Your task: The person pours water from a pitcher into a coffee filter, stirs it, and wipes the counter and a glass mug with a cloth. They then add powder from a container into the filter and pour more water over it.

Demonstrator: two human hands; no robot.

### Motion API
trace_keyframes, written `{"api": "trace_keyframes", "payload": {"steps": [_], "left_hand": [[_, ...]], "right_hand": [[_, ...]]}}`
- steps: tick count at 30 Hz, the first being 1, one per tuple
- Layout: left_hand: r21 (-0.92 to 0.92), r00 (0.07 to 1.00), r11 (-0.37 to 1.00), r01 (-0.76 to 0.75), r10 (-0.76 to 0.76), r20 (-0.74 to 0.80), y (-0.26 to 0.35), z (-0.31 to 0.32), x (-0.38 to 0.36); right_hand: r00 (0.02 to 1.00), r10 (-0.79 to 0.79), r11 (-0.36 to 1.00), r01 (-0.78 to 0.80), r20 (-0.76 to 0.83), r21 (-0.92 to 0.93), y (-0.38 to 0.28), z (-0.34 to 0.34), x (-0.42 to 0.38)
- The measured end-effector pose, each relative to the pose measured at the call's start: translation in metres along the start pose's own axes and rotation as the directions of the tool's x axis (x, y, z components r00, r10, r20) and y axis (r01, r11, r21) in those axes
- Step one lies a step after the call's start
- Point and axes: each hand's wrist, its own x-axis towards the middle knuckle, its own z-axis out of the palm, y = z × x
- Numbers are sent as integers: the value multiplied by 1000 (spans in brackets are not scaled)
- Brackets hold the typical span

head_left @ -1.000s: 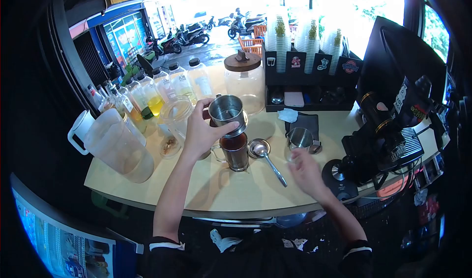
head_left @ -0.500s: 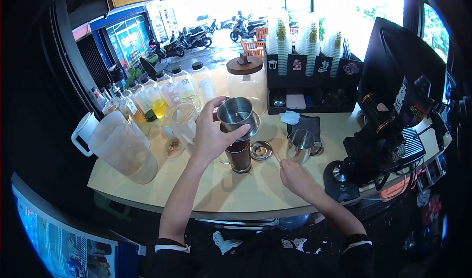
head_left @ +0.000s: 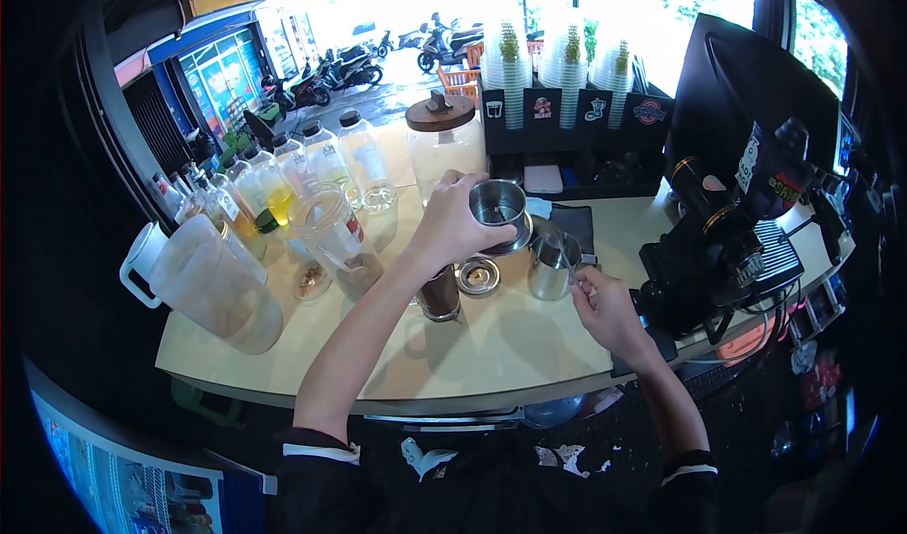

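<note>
My left hand (head_left: pixel 458 222) grips a metal coffee drip filter (head_left: pixel 499 203) by its side, thumb over the flange, and holds it raised over the counter. Below it stands a glass mug (head_left: pixel 439 298) of dark coffee, partly covered by my hand and wrist. A small round metal lid (head_left: pixel 479 276) lies to the right of the mug. My right hand (head_left: pixel 607 312) is closed on a thin metal spoon (head_left: pixel 564 251), which overlaps the mouth of a steel pitcher (head_left: pixel 548 274). The filter's flange is close to the pitcher's rim in this view.
A clear plastic jar (head_left: pixel 326 222), a large pitcher (head_left: pixel 217 288) and several bottles (head_left: pixel 364 161) stand to the left. Behind is a wooden-lidded glass jar (head_left: pixel 444 147). A black cup rack (head_left: pixel 576 109) stands at the back, and a black coffee machine (head_left: pixel 727 222) at the right.
My left hand has carried the filter rightward from above the mug towards the steel pitcher. My right hand has moved right and up, bringing the spoon to the pitcher. The view has shifted slightly.
</note>
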Motion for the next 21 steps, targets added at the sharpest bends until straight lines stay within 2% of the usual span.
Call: {"api": "trace_keyframes", "payload": {"steps": [3, 5, 9, 11, 14, 16, 21], "left_hand": [[67, 999, 998, -12, 9, 45, -2, 4, 3], [144, 992, 989, 43, -59, 112, 0, 3, 4], [225, 983, 972, 68, -104, 152, -8, 12, 6], [389, 962, 920, 46, -145, 230, -10, 18, 9], [503, 932, 864, 20, -198, 303, -10, 25, 16], [546, 910, 838, 7, -231, 344, -9, 29, 21], [612, 869, 790, -33, -279, 408, -15, 41, 27]], "right_hand": [[999, -8, 1000, 7, -49, -13, 1, -6, -1], [996, -15, 1000, 15, -83, -1, 4, -10, 0], [997, -1, 1000, 1, -81, -5, 7, -13, 2], [998, 6, 1000, -6, -69, -2, 9, -13, 4], [996, -46, 999, 46, -72, 6, 12, -9, 5], [997, -13, 998, 17, -76, 54, 7, -9, 5], [998, 0, 1000, 1, -58, 13, 6, -9, 5]]}}
